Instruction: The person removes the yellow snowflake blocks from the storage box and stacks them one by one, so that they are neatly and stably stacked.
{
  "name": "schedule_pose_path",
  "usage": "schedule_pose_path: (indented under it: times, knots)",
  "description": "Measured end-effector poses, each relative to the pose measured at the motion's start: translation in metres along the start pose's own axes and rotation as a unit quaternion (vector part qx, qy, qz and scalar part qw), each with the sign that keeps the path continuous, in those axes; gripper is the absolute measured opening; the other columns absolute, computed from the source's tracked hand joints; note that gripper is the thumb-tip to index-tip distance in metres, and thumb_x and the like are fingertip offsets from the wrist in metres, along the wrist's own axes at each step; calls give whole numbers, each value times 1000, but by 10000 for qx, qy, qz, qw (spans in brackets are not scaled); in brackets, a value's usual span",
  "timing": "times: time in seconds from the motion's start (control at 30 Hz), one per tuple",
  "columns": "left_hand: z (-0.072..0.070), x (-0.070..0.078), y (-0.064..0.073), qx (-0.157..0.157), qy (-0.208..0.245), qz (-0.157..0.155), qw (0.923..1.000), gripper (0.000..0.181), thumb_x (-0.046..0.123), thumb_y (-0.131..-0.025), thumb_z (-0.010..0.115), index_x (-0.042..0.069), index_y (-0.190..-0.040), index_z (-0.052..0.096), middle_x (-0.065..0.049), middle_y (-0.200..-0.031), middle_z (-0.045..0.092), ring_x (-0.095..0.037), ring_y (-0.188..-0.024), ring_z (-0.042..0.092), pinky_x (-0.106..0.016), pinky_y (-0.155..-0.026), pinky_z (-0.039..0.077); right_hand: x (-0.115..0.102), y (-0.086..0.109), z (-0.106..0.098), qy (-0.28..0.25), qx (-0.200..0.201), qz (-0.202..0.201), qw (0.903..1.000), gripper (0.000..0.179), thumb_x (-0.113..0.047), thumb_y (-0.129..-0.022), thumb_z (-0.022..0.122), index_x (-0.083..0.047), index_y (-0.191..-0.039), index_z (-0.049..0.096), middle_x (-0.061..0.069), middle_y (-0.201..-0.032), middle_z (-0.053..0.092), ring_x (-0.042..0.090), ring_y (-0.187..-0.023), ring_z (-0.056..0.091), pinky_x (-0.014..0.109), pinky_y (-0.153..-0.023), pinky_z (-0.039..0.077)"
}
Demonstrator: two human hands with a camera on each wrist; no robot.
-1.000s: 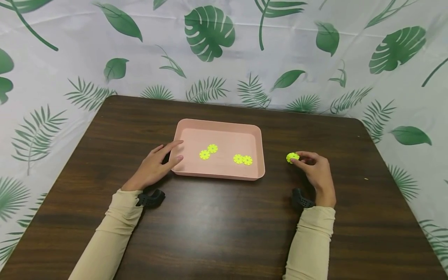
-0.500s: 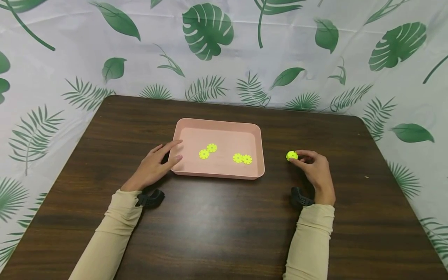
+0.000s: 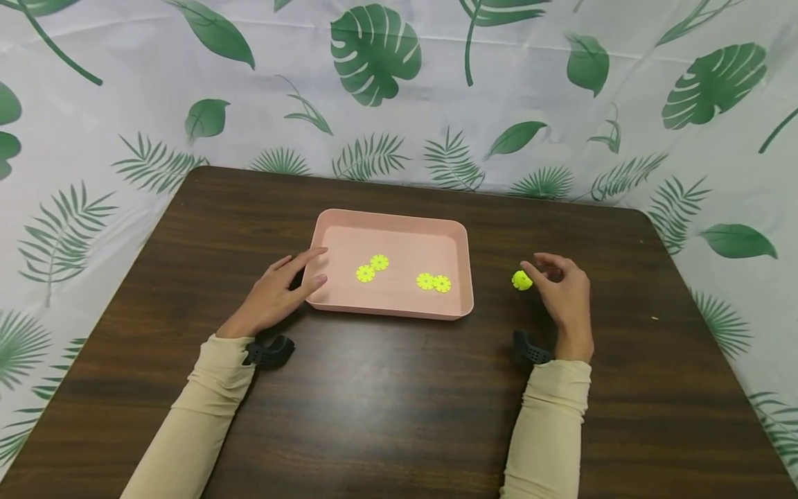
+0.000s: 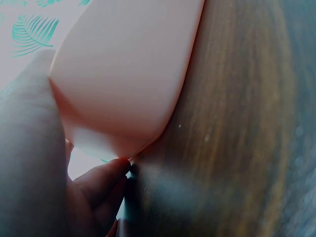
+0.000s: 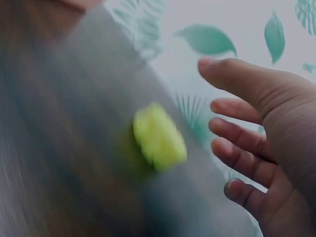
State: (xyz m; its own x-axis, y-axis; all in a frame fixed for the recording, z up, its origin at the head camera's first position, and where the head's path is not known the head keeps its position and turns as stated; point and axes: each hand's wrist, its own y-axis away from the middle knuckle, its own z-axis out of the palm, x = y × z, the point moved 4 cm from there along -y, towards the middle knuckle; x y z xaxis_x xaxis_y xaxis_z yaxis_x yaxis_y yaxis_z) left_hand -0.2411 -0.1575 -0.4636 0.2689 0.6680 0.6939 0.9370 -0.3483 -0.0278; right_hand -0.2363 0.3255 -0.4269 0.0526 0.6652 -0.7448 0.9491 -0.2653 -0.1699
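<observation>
On the tabletop right of the pink tray [image 3: 399, 303] sits a small thick stack of yellow-green notched discs [image 3: 521, 280]. My right hand [image 3: 564, 294] hovers just beside and above it, thumb and fingers spread apart and holding nothing. The right wrist view shows the stack [image 5: 160, 137] blurred, a gap between it and the thumb [image 5: 237, 81]. My left hand [image 3: 274, 294] rests at the tray's left side, with thumb and a finger extended over the rim. In the left wrist view, other fingertips [image 4: 116, 168] touch low near the tray's outer corner.
Inside the tray lie two pairs of yellow-green notched discs, a left pair [image 3: 372, 268] and a right pair [image 3: 433, 282]. The dark wooden table [image 3: 374, 409] ends at a leaf-patterned white cloth [image 3: 436, 90] behind it. Black wrist mounts [image 3: 271, 352] sit on both wrists.
My right hand has let go of the disc stack, lifting and spreading its thumb and fingers. The stack stays on the table. The left hand and tray have not moved.
</observation>
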Motion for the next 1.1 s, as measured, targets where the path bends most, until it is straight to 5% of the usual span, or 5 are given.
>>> schedule_pose_path:
  times: [0.33,0.63,0.87,1.1]
  knots:
    - [-1,0,0,19,43,73,10000,63,54,-105,52,31,-162,37,-6,-163,41,-36,-150,37,-56,-126,13,-74,-9,61,-666,-281,-874,9935,39,-24,-95,78,2,-123,72,20,-113,66,24,-91,58,32,-83,47]
    - [-6,2,-1,68,28,140,9999,64,55,-105,53,30,-161,38,-3,-163,42,-31,-147,42,-52,-127,13,-137,-3,124,-709,-1392,-1696,9730,34,-19,-95,78,-2,-124,74,18,-113,67,32,-95,59,43,-82,50]
    - [-7,1,-3,52,18,44,10000,64,56,-104,53,31,-161,39,-2,-163,40,-32,-150,37,-53,-127,13,-154,5,169,-49,-2607,-1793,9486,36,-15,-92,80,3,-123,73,16,-108,69,30,-95,62,42,-85,55]
    - [-7,-1,-3,53,33,37,10000,64,56,-104,53,30,-161,39,-2,-164,40,-34,-150,36,-54,-126,14,-153,8,185,223,-2979,-1706,9390,38,-13,-92,81,0,-126,74,13,-103,64,27,-91,56,36,-81,50]
